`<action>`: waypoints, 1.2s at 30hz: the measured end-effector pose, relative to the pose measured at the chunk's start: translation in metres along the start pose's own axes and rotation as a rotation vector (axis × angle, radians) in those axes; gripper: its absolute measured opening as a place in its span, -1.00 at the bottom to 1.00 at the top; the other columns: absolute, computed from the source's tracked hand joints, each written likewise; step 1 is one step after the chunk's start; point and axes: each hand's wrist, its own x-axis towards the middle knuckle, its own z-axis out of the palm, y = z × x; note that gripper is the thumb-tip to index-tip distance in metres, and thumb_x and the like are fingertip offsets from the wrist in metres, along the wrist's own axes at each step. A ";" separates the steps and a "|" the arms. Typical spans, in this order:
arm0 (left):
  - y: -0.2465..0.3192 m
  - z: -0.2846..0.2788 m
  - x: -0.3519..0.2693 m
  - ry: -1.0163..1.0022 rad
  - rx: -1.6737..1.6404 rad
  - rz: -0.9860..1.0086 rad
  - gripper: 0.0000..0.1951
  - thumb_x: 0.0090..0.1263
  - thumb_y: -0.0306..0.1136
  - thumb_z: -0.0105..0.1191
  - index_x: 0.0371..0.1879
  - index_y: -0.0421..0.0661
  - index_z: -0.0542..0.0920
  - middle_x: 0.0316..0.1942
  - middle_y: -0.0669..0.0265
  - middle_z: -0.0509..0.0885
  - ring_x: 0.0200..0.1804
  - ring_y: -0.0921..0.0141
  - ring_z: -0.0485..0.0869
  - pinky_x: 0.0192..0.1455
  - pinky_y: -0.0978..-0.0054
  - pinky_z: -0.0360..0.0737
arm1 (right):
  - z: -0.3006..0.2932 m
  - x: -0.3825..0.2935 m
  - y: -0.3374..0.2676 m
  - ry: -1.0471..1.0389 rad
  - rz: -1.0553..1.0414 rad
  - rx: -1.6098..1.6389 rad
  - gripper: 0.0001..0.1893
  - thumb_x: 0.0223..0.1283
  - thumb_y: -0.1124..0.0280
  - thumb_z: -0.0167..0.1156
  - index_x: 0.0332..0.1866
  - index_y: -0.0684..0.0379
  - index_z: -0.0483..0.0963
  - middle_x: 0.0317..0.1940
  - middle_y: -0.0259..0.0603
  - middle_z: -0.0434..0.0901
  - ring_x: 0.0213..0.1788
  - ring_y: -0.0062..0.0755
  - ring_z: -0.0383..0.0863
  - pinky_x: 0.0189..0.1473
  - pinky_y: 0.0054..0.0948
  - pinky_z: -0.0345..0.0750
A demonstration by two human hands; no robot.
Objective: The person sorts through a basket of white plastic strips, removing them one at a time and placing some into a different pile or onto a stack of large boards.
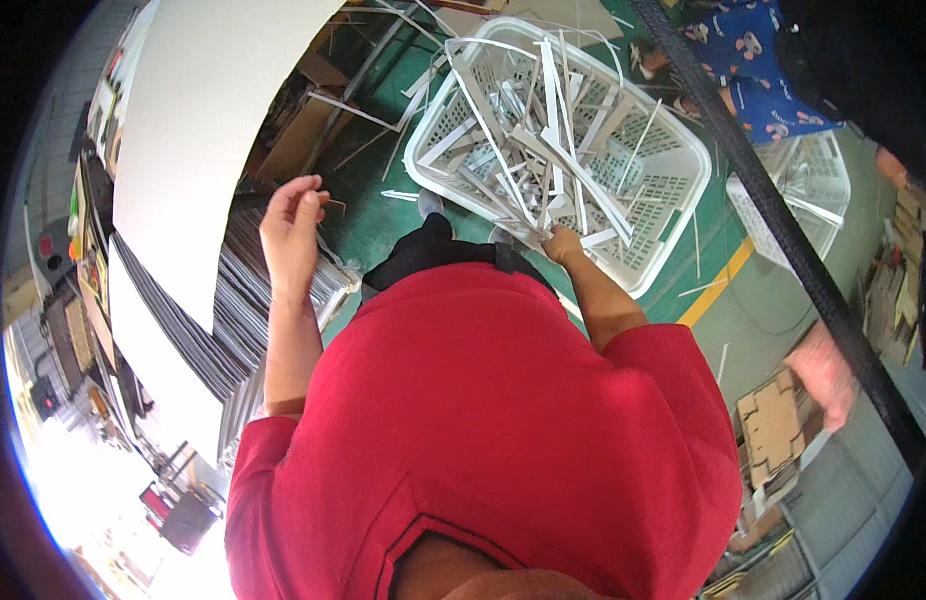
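Observation:
My left hand (pixel 292 225) is raised beside a stack of large sheets, its fingers loosely curled and nothing visible in them. Low at the near rim of a white plastic basket (pixel 688 172), my right hand (pixel 562 244) is closed around the ends of some thin paperboard strips (pixel 508 204). Its fingertips are partly hidden. Many more white and grey paperboard offcuts (pixel 556 161) lie tangled in the basket, and some long ones stick out past its rim. The basket stands on the green floor (pixel 369 161) before my feet.
Large white sheets (pixel 200 112) lean out on the left above dark-edged stacked boards (pixel 245 277). A person in a blue patterned garment (pixel 755 67) is at the upper right, near a second white basket (pixel 823 187). A blurred hand (pixel 823 375) shows by brown cardboard (pixel 770 427). A black strap (pixel 770 202) crosses the view.

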 end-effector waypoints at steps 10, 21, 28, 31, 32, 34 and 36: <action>-0.053 0.013 0.011 -0.379 0.467 0.201 -0.75 0.20 -0.53 0.06 -0.12 -0.24 0.51 -0.29 0.16 0.57 -0.30 0.39 0.60 -0.23 0.51 0.55 | 0.055 0.052 -0.029 0.014 0.180 0.164 -0.51 -0.09 0.27 0.13 -0.03 0.34 0.38 -0.14 0.24 0.50 -0.02 0.03 0.50 0.04 -0.23 0.45; -0.140 -0.023 0.019 -0.478 0.594 -0.192 -0.73 0.23 -0.39 0.08 -0.11 -0.19 0.53 -0.28 0.15 0.60 -0.26 0.36 0.60 -0.19 0.49 0.51 | 0.094 0.148 -0.046 0.137 0.207 0.461 -0.15 -0.24 0.17 0.29 0.23 0.29 0.11 -0.05 0.18 0.47 0.06 0.06 0.44 0.06 -0.25 0.42; -0.146 -0.010 0.029 -0.568 0.512 -0.236 -0.74 0.23 -0.38 0.07 -0.12 -0.19 0.52 -0.35 0.19 0.63 -0.26 0.40 0.59 -0.16 0.52 0.48 | 0.036 0.098 -0.104 0.174 0.041 0.119 -0.70 0.11 0.18 0.07 -0.28 0.24 0.48 -0.29 0.03 0.54 -0.22 0.05 0.54 -0.13 -0.17 0.47; -0.144 0.004 0.037 -0.585 0.431 -0.165 -0.74 0.24 -0.37 0.05 -0.12 -0.18 0.51 -0.35 0.17 0.62 -0.26 0.40 0.59 -0.16 0.52 0.48 | -0.005 0.070 -0.121 0.394 -0.156 0.257 -0.67 0.11 0.13 0.08 -0.35 0.25 0.46 -0.39 0.04 0.52 -0.28 0.03 0.54 -0.24 -0.11 0.45; -0.145 0.010 0.041 -0.594 0.400 -0.136 -0.74 0.25 -0.36 0.05 -0.12 -0.18 0.51 -0.35 0.16 0.62 -0.26 0.40 0.60 -0.16 0.52 0.48 | -0.023 0.057 -0.127 0.480 -0.215 0.263 -0.66 0.11 0.13 0.08 -0.46 0.26 0.43 -0.48 0.01 0.50 -0.38 0.00 0.53 -0.33 -0.14 0.43; -0.147 0.024 0.043 -0.612 0.284 -0.144 -0.76 0.25 -0.36 0.04 -0.15 -0.19 0.52 -0.36 0.19 0.62 -0.26 0.40 0.60 -0.16 0.53 0.48 | -0.071 0.020 -0.142 0.518 -0.295 0.301 -0.68 0.10 0.15 0.09 -0.50 0.24 0.43 -0.53 -0.04 0.49 -0.44 -0.03 0.52 -0.39 -0.18 0.42; -0.126 0.040 0.057 -0.712 0.238 -0.201 -0.71 0.29 -0.27 0.03 -0.10 -0.18 0.50 -0.26 0.22 0.61 -0.18 0.40 0.58 -0.13 0.50 0.48 | -0.113 -0.019 -0.159 0.545 -0.415 0.314 -0.69 0.09 0.17 0.11 -0.53 0.22 0.43 -0.56 -0.07 0.49 -0.47 -0.04 0.52 -0.43 -0.19 0.42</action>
